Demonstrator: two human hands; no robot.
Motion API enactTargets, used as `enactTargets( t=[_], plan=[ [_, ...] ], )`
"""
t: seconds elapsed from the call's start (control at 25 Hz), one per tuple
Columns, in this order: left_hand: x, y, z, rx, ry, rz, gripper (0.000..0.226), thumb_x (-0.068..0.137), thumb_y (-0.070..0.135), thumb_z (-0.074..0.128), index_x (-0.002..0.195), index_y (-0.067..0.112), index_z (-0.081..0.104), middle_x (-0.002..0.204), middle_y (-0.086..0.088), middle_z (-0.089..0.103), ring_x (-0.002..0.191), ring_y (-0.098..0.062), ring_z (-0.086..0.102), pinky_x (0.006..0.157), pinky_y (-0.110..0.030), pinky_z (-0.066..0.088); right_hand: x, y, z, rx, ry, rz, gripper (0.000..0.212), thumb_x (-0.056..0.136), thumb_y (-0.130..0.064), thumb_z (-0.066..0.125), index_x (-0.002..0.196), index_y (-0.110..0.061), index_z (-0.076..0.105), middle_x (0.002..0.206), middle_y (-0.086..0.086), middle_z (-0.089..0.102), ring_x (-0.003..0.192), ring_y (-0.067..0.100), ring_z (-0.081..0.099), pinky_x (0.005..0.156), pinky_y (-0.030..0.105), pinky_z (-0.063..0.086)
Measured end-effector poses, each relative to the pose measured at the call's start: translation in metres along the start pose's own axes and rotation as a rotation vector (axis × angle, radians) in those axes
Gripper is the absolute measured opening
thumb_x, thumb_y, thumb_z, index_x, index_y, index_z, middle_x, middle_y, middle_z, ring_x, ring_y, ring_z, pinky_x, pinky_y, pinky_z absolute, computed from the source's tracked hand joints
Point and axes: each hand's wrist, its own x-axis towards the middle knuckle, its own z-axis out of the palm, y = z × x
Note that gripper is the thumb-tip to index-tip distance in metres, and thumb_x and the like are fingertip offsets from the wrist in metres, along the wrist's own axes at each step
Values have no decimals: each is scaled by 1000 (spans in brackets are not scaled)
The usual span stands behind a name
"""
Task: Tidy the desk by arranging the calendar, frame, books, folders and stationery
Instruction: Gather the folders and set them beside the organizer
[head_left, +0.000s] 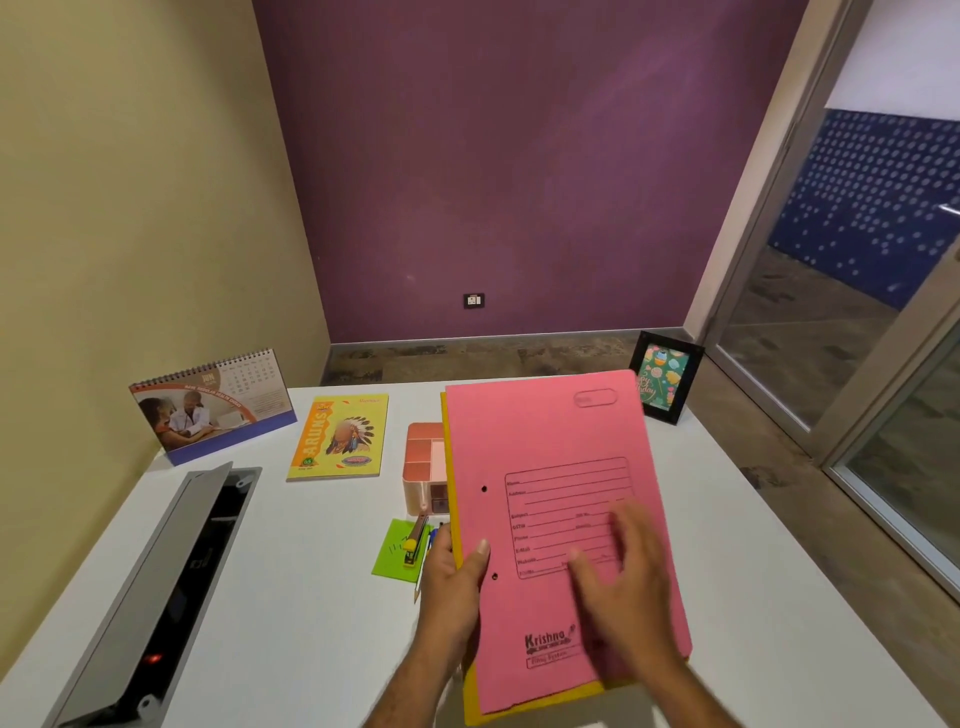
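A: Folder position?
B: Pink folder (550, 499) is lying over a yellow folder (456, 519), long axis pointing away. Left hand (457, 577) fingers are gripping its edge; right hand (623, 577) is resting flat, fingers spread.

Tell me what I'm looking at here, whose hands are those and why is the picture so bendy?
There is no machine here. A person wears a camera on their head, looking down at their own two hands, and its wide lens makes the walls look bent.

The left hand grips the edge of a pink folder, with the thumb on top. A yellow folder peeks out underneath it. The right hand lies flat on the pink cover; it looks blurry.

On the white desk you can see a standing calendar, a yellow notebook, a pink organiser box partly hidden by the folders, and a black picture frame at the back corner. Near the left hand lies a green sticky pad with a small stapler on it. The grey box with its lid open is set into the desk.
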Motion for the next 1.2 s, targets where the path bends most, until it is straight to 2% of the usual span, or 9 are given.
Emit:
enactTargets(
  t=[0.08, 0.12, 0.2, 0.32, 0.44, 0.6, 0.68, 0.92, 1.2],
  plan=[
    [-1, 0, 0, 29, -49, 18, 27, 100, 14, 56, 113, 37, 64, 109, -2, 75, 97, -25, 73, 84, -51, 59, 32, 20, -26, 50, 35, 171, 96, 75, -40, 81, 149, -18, 25, 156, 7, 31, 142, 25, 32, 116, 49, 29],
    [-2, 0, 1, 37, -79, 24, 26, 100, 15, 56, 116, 34, 62, 110, -2, 75, 99, -26, 72, 85, -51, 58, 43, 29, -38, 171, -12, 250, 99, 73, -40, 83, 149, -20, 23, 151, 8, 40, 136, 26, 42, 113, 51, 36],
    [-5, -2, 4, 52, -124, 35, 26, 100, 17, 55, 121, 32, 60, 112, 0, 74, 101, -25, 72, 85, -47, 59, 58, 49, -56, 507, -172, 329, 81, 70, -30, 85, 139, -18, 45, 129, 9, 64, 113, 27, 65, 95, 47, 52],
    [-8, -8, 6, 91, -169, 55, 28, 101, 21, 52, 125, 35, 56, 114, 6, 73, 102, -18, 72, 78, -32, 60, 64, 70, -73, 694, -310, 335, 56, 65, -11, 81, 118, -5, 65, 108, 17, 74, 96, 33, 72, 75, 33, 60],
    [-11, -15, 4, 123, -238, 38, 31, 102, 22, 51, 130, 35, 51, 119, 9, 70, 107, -15, 69, 81, -29, 59, 55, 82, -79, 713, -300, 365, 49, 64, 3, 75, 112, 3, 65, 104, 21, 74, 92, 37, 72, 73, 35, 60],
    [-15, -27, 7, 158, -279, -32, 41, 102, 9, 48, 134, 35, 48, 123, 12, 68, 113, -15, 66, 92, -43, 57, 42, 94, -81, 718, -214, 376, 48, 60, 18, 69, 106, 7, 66, 97, 20, 74, 86, 36, 70, 71, 31, 62],
    [-17, -33, 8, 170, -298, -56, 45, 101, 5, 48, 135, 34, 47, 123, 14, 68, 114, -13, 66, 93, -40, 57, 38, 101, -81, 709, -192, 385, 48, 61, 24, 66, 106, 7, 65, 95, 19, 74, 85, 37, 68, 70, 29, 62],
    [-29, -45, 10, 126, -337, -109, 54, 100, 0, 48, 137, 39, 43, 124, 15, 67, 115, -10, 65, 82, -27, 58, 26, 117, -84, 671, -155, 439, 46, 60, 26, 66, 100, 4, 67, 87, 12, 77, 81, 33, 70, 68, 31, 60],
    [-33, -51, 10, 268, -347, -144, 60, 98, 4, 54, 128, 55, 42, 126, 23, 62, 118, -7, 62, 93, -38, 57, 10, 137, -79, 658, -128, 494, 43, 63, 24, 67, 101, 4, 67, 88, 10, 77, 83, 31, 68, 74, 36, 54]
  ],
)
